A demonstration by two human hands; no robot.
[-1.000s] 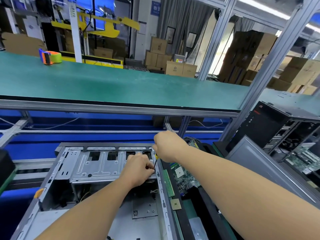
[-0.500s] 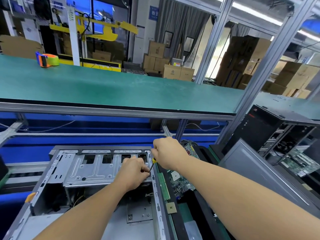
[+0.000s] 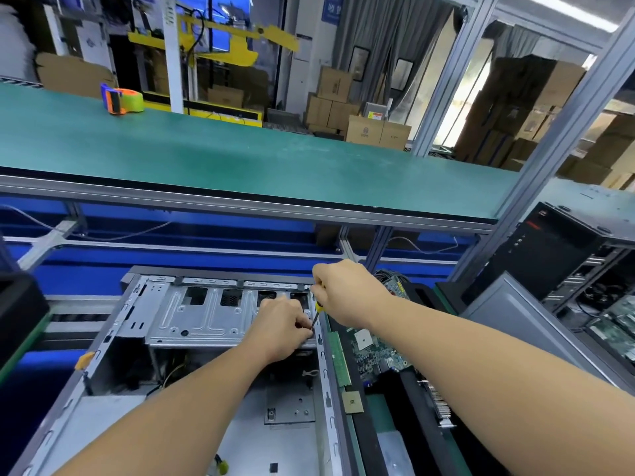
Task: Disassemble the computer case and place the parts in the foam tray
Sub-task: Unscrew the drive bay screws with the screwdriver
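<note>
An open grey computer case (image 3: 103, 341) lies on its side in front of me, with a silver drive cage (image 3: 199, 314) across its far end. My right hand (image 3: 347, 290) grips a screwdriver (image 3: 316, 312) with a yellow handle, its shaft pointing down at the cage's right end. My left hand (image 3: 281, 326) is curled beside the tip and pinches the shaft there. Right of the case lies a black foam tray (image 3: 417, 393) holding a green motherboard (image 3: 374, 352), a memory stick (image 3: 340, 359) and a CPU chip (image 3: 353, 401).
A green-topped shelf (image 3: 240, 156) runs above the bench with a tape dispenser (image 3: 122, 99) on it. An aluminium post (image 3: 549, 159) rises at the right. A grey side panel (image 3: 525, 324) and another black computer case (image 3: 563, 255) stand at the right.
Both hands stay at the drive cage's right end with the screwdriver. The view has shifted a little; nothing else has visibly moved.
</note>
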